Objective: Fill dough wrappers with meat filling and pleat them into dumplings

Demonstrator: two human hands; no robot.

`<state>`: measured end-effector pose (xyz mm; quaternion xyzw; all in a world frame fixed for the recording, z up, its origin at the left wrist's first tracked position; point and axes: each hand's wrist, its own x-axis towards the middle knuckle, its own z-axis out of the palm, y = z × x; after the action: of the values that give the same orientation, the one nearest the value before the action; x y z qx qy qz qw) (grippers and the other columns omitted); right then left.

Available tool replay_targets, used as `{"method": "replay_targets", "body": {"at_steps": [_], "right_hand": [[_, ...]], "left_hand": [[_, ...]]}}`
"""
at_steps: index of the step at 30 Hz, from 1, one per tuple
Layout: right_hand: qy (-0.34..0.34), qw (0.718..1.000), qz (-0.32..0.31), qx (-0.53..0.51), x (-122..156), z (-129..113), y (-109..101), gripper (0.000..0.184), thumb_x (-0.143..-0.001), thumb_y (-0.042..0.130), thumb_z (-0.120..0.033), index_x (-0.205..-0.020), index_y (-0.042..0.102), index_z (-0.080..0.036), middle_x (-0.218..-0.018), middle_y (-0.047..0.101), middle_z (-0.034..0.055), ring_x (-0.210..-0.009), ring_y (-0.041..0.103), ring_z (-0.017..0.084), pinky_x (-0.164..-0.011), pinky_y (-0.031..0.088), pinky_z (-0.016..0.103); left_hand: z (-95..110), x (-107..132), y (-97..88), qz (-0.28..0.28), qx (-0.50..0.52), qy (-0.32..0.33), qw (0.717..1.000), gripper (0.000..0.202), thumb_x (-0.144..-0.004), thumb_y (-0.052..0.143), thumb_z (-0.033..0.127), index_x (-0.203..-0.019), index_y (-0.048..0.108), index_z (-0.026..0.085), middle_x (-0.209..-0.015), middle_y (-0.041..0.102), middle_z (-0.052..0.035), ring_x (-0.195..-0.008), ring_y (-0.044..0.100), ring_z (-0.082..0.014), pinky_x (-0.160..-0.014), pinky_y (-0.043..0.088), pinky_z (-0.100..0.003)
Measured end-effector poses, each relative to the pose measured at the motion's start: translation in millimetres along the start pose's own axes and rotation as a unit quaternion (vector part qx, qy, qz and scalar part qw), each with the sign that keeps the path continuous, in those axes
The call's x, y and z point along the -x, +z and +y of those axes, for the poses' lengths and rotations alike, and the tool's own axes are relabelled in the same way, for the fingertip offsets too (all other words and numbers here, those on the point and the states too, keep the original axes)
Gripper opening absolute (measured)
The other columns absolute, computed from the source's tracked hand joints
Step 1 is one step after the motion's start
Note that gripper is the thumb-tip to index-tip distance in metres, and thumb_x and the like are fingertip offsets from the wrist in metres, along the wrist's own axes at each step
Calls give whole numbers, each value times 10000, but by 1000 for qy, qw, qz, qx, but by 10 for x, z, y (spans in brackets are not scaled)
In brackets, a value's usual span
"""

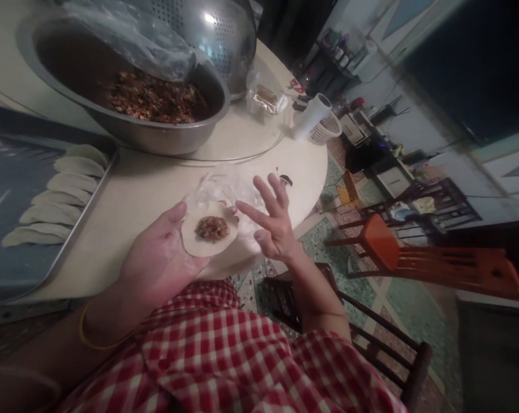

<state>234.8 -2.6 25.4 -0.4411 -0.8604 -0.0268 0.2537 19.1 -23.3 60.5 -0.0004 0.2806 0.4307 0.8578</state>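
Note:
My left hand (158, 258) lies palm up over the table edge and cradles a round dumpling wrapper (208, 241) with a spoonful of dark meat filling (212, 228) in its middle. My right hand (272, 221) hovers just right of the wrapper with fingers spread, holding nothing; its index finger points toward the wrapper's rim. Beneath both hands lies a clear plastic bag (225, 186) with more wrappers. A big steel bowl (126, 129) of filling stands at the back.
A metal tray (39, 275) at the left carries a row of several folded dumplings (57, 198). A steel colander (219, 31), a small packet (266, 98) and a white roll (311, 115) stand farther back. Orange and dark chairs (414, 258) fill the floor at the right.

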Motion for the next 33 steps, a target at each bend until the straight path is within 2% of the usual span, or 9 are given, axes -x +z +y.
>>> {"method": "replay_targets", "body": {"at_steps": [5,14,18,21,22,24,27,30,33], "right_hand": [[-23,997,-65,33,-187,-104,97,480,-848,523,-626,-1294,598,-465,-1549,431,-99,-1549,135,291,-1251,30,559],[-10,997,-53,47,7,-59,-2,489,-770,600,-678,-1226,636,-505,-1521,458,-132,-1543,162,298,-1260,32,545],[-23,998,-48,45,22,-107,32,521,-785,576,-668,-1270,615,-481,-1516,469,-103,-1538,172,295,-1260,45,535],[-48,998,-7,43,100,-4,18,453,-828,504,-634,-1222,651,-468,-1489,496,-96,-1519,223,280,-1250,104,544],[-36,998,20,48,144,68,-4,435,-849,465,-615,-1197,670,-454,-1477,508,-91,-1512,238,280,-1240,130,561],[59,992,65,86,234,263,-41,430,-909,399,-508,-1202,688,-383,-1488,503,-39,-1509,242,300,-1207,183,606],[194,967,94,135,293,604,12,507,-954,296,-423,-1074,762,-265,-1486,511,80,-1476,297,360,-1129,269,665],[222,962,44,152,280,815,155,582,-964,237,-424,-1020,781,-226,-1489,508,117,-1476,296,377,-1112,273,685],[224,961,22,163,275,866,233,612,-967,213,-439,-990,791,-241,-1479,524,102,-1483,283,375,-1125,249,687]], "left_hand": [[0,35,-37,-31,-1,-5,1000,536,-1000,360,325,-1496,385,123,-1177,732,-137,-1158,657,-309,-1123,355,-595],[92,75,5,19,5,26,999,492,-1010,320,360,-1330,578,90,-1118,752,-129,-1238,603,-312,-1170,280,-572],[103,51,-4,-11,9,33,999,496,-1003,336,375,-1328,578,89,-1140,744,-132,-1253,591,-315,-1169,277,-573],[95,20,-25,-20,15,45,999,507,-1001,358,400,-1337,567,84,-1147,742,-122,-1245,598,-297,-1172,297,-530],[83,12,-34,-10,22,47,999,509,-1003,354,398,-1347,555,81,-1143,743,-120,-1241,601,-291,-1169,309,-515],[45,0,-58,0,46,41,998,513,-1008,348,380,-1385,514,75,-1143,740,-121,-1234,607,-283,-1154,343,-485],[-4,-29,-114,-66,86,20,994,522,-990,387,299,-1436,444,34,-1160,728,-154,-1184,642,-272,-1117,393,-421],[-16,-53,-173,-144,105,7,984,530,-984,410,337,-1429,468,54,-1170,723,-154,-1165,650,-279,-1108,396,-427],[-11,-42,-198,-149,112,15,982,522,-984,412,340,-1417,483,58,-1131,737,-146,-1153,654,-280,-1103,394,-431]]}}
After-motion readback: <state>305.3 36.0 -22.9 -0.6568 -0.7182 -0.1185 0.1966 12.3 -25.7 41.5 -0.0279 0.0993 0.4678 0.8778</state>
